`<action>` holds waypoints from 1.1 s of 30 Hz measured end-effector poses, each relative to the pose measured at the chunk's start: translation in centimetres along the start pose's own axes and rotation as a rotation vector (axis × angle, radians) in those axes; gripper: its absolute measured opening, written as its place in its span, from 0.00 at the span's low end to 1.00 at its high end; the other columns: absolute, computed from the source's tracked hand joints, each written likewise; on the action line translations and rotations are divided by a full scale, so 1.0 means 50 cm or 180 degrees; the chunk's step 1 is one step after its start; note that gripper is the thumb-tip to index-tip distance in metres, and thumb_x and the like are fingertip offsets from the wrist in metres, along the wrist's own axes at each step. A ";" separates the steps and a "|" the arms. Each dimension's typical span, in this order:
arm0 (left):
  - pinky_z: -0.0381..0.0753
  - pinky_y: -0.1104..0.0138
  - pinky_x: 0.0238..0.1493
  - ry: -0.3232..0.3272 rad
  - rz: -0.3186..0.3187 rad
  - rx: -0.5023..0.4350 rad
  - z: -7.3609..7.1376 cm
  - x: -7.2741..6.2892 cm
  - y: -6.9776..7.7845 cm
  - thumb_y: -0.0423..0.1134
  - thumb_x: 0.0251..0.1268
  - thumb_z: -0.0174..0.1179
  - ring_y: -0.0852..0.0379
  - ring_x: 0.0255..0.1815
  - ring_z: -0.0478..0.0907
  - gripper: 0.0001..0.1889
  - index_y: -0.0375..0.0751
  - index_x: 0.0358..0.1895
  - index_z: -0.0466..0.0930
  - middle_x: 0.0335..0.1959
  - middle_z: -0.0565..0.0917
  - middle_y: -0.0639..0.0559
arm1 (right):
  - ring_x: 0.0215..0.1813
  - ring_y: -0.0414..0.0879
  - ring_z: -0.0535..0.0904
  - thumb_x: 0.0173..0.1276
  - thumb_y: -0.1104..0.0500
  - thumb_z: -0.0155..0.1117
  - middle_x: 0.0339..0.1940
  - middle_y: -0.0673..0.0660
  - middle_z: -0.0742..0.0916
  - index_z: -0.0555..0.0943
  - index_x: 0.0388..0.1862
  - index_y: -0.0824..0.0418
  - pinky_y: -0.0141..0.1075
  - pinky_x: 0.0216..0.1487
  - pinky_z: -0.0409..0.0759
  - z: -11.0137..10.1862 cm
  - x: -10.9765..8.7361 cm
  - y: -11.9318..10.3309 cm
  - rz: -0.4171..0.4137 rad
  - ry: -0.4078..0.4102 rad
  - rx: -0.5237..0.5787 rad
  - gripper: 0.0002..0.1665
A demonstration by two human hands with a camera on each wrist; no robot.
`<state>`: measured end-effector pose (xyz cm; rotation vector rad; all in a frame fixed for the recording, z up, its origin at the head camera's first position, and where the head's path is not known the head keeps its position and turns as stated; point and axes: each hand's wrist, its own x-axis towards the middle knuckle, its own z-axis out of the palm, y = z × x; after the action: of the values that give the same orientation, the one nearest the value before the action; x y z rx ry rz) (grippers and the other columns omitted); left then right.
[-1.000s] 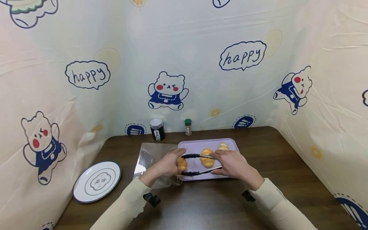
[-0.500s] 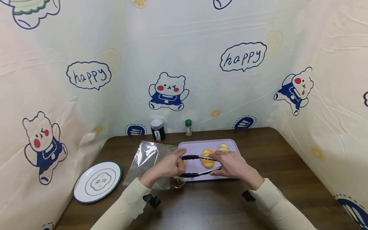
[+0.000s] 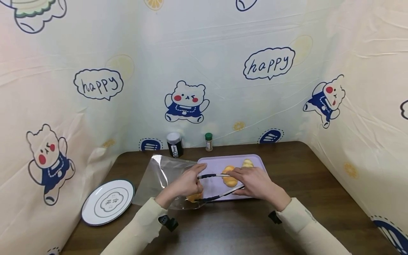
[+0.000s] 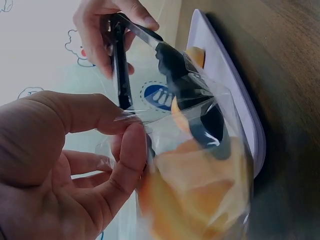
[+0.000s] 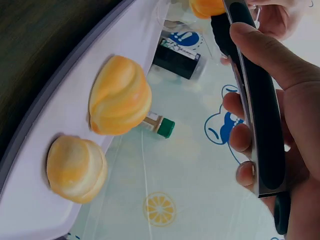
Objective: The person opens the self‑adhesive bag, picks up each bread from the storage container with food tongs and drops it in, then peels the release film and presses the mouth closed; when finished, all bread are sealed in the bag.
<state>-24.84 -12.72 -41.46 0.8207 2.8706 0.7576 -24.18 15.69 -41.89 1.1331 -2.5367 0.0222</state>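
Observation:
My left hand [image 3: 186, 182] pinches the mouth of a clear plastic bag [image 3: 153, 180] between thumb and fingers. Inside the bag lies a golden bread roll [image 4: 195, 195], low down near its opening end. My right hand [image 3: 255, 182] grips metal tongs [image 5: 260, 110] with black ends. In the left wrist view the tong arms stand spread, one black tip [image 4: 182, 80] reaching into the bag above the roll; the other is partly behind the left fingers. Two more rolls rest on the lilac tray [image 3: 213, 163]: a larger twisted one [image 5: 120, 95] and a smaller pale one [image 5: 75, 167].
A white plate [image 3: 90, 209] with dark rim lies at the left of the brown table [image 3: 223, 230]. At the back stand a black jar [image 3: 174, 147] with a pale lid and a small green-capped shaker [image 3: 208, 142]. Patterned cloth surrounds the table.
The tongs have spread wider and the roll has come down from between their ends into the bag. The bag has spread out leftward. Both hands stay nearly in place.

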 end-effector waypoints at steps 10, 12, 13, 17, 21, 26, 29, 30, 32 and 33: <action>0.77 0.62 0.47 -0.0162 -0.0031 -0.0110 -0.003 -0.006 0.010 0.27 0.46 0.63 0.55 0.43 0.80 0.44 0.33 0.75 0.62 0.76 0.63 0.37 | 0.45 0.46 0.86 0.54 0.33 0.74 0.50 0.52 0.88 0.84 0.57 0.50 0.44 0.39 0.85 -0.005 0.005 -0.018 0.0451 -0.0304 0.0415 0.36; 0.77 0.62 0.49 -0.0115 -0.0040 -0.0081 -0.004 -0.005 0.009 0.27 0.47 0.62 0.55 0.46 0.80 0.43 0.34 0.75 0.62 0.76 0.64 0.38 | 0.44 0.46 0.86 0.53 0.33 0.75 0.49 0.51 0.88 0.83 0.57 0.51 0.43 0.38 0.85 -0.005 0.005 -0.017 0.0369 -0.0228 0.0302 0.37; 0.77 0.62 0.48 -0.0077 -0.0043 -0.0065 -0.004 -0.004 0.007 0.27 0.47 0.61 0.54 0.50 0.79 0.43 0.33 0.74 0.62 0.76 0.65 0.38 | 0.44 0.46 0.86 0.53 0.34 0.75 0.49 0.51 0.88 0.83 0.58 0.51 0.43 0.38 0.85 -0.003 0.004 -0.016 0.0307 -0.0166 0.0219 0.37; 0.78 0.67 0.38 -0.0001 -0.0139 -0.0074 -0.005 -0.002 0.000 0.27 0.47 0.63 0.55 0.42 0.80 0.44 0.34 0.75 0.62 0.76 0.65 0.38 | 0.44 0.45 0.86 0.52 0.33 0.75 0.48 0.50 0.88 0.81 0.60 0.52 0.42 0.37 0.85 0.002 0.002 -0.009 0.0147 -0.0021 -0.0002 0.40; 0.74 0.70 0.28 -0.0050 -0.0219 -0.0197 -0.009 -0.001 -0.004 0.26 0.45 0.66 0.63 0.24 0.73 0.46 0.35 0.76 0.61 0.77 0.63 0.39 | 0.41 0.45 0.85 0.50 0.32 0.76 0.46 0.49 0.87 0.81 0.59 0.52 0.41 0.36 0.84 0.001 0.001 -0.003 0.0262 -0.0156 0.0096 0.42; 0.72 0.70 0.26 -0.0076 -0.0231 -0.0271 -0.013 -0.003 -0.004 0.28 0.48 0.65 0.65 0.22 0.71 0.45 0.36 0.76 0.60 0.78 0.62 0.40 | 0.35 0.44 0.83 0.48 0.31 0.76 0.42 0.48 0.87 0.83 0.58 0.50 0.41 0.33 0.82 -0.004 0.003 -0.001 0.0431 -0.0364 0.0171 0.41; 0.72 0.70 0.25 -0.0071 -0.0231 -0.0278 -0.015 -0.003 -0.003 0.28 0.50 0.64 0.65 0.21 0.70 0.44 0.36 0.76 0.59 0.78 0.62 0.40 | 0.32 0.43 0.81 0.48 0.31 0.76 0.40 0.48 0.86 0.84 0.55 0.51 0.40 0.32 0.81 -0.008 0.004 -0.002 0.0477 -0.0465 0.0195 0.39; 0.72 0.71 0.24 -0.0065 -0.0239 -0.0288 -0.015 -0.003 -0.003 0.28 0.50 0.64 0.65 0.21 0.70 0.44 0.36 0.76 0.60 0.78 0.62 0.41 | 0.31 0.42 0.80 0.48 0.31 0.76 0.39 0.48 0.86 0.84 0.55 0.51 0.40 0.31 0.81 -0.009 0.004 -0.003 0.0487 -0.0487 0.0202 0.39; 0.72 0.71 0.25 -0.0034 -0.0244 -0.0294 -0.017 -0.003 -0.002 0.28 0.50 0.64 0.65 0.22 0.70 0.44 0.36 0.76 0.60 0.77 0.62 0.41 | 0.30 0.41 0.79 0.49 0.32 0.76 0.38 0.47 0.86 0.85 0.53 0.51 0.40 0.31 0.80 -0.011 0.004 -0.004 0.0497 -0.0511 0.0203 0.37; 0.73 0.71 0.26 -0.0016 -0.0243 -0.0308 -0.017 -0.003 -0.002 0.27 0.49 0.64 0.64 0.22 0.71 0.44 0.36 0.76 0.61 0.77 0.63 0.40 | 0.30 0.41 0.79 0.49 0.32 0.76 0.37 0.47 0.86 0.85 0.53 0.51 0.39 0.31 0.80 -0.013 0.004 -0.005 0.0497 -0.0512 0.0209 0.36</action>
<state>-24.92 -13.23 -40.79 0.6964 2.8169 0.8761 -23.95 15.48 -41.25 0.9940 -2.7814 0.0566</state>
